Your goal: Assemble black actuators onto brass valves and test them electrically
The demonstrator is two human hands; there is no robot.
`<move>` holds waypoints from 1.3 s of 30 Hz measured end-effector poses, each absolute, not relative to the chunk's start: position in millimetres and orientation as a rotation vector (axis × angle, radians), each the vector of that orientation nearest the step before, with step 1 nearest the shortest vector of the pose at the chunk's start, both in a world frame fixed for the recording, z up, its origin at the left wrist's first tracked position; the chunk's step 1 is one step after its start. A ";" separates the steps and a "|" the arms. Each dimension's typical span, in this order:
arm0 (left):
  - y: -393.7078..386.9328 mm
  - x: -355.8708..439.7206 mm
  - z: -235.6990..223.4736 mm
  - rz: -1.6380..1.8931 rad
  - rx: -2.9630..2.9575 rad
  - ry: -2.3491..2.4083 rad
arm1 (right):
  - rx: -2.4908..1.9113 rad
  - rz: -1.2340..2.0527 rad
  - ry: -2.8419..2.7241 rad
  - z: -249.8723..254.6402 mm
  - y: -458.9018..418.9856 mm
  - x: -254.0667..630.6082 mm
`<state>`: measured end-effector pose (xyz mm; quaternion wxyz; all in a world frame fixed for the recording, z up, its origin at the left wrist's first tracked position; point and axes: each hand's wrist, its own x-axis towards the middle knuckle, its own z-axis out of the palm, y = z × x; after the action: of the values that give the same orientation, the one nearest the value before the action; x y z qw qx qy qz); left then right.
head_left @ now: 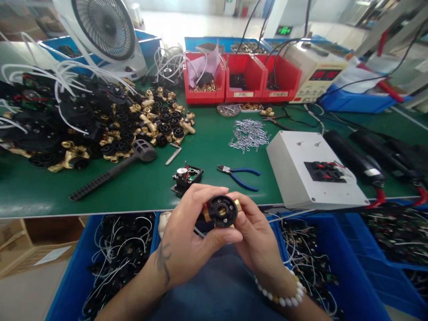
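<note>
Head view: round black-and-brass fitting (223,210), screws set in its face, at the near edge of the worktop (209,151). Left hand (192,236) and right hand (259,236) both grip it, fingers curled. Smooth green room between shiny wire clips (249,134) and boxy black housing (186,179).

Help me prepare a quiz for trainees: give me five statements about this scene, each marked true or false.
1. The left hand and right hand both hold the black-and-brass part. True.
2. The pliers just beyond the hands are yellow-handled. False: the pliers are blue-handled.
3. Three red bins stand side by side. True.
4. The mallet lies right of the grey box. False: the mallet lies left of the grey box.
5. The fan stands left of the red bins. True.
</note>
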<state>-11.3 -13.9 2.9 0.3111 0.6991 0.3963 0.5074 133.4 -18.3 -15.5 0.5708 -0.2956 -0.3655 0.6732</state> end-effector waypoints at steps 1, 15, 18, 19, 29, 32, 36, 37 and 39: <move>-13.3 -10.5 3.1 1.369 1.870 1.047 | -0.688 1.580 -0.853 -15.4 -18.8 133.7; -14.0 -11.7 3.7 1.451 1.967 1.021 | -0.685 1.579 -0.840 -18.5 -19.9 133.7; -15.6 -12.3 2.6 1.411 1.893 1.024 | -0.743 1.545 -0.848 -17.0 -21.5 134.6; -16.0 -12.4 2.2 1.399 1.862 1.028 | -0.754 1.537 -0.852 -16.5 -21.9 134.8; -15.9 -10.3 -1.2 1.297 1.635 1.062 | -0.684 1.617 -0.811 -11.9 -22.3 136.8; -17.6 -9.2 -1.3 1.281 1.563 1.066 | -0.745 1.641 -0.836 -11.6 -25.4 135.3; -14.1 -5.7 -1.5 1.267 1.313 1.024 | -0.938 1.462 -1.014 -18.6 -19.3 140.0; -11.9 -4.6 -1.8 1.257 1.204 1.010 | -1.032 1.313 -1.099 -22.6 -13.4 144.5; -6.9 -2.8 -3.2 1.219 0.975 0.974 | -1.264 0.906 -1.290 -33.2 3.9 158.0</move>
<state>-2.8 -6.9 -3.2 0.6057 0.4217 0.4211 0.5272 158.0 3.9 -33.2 0.5317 -0.5299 -0.5408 0.3797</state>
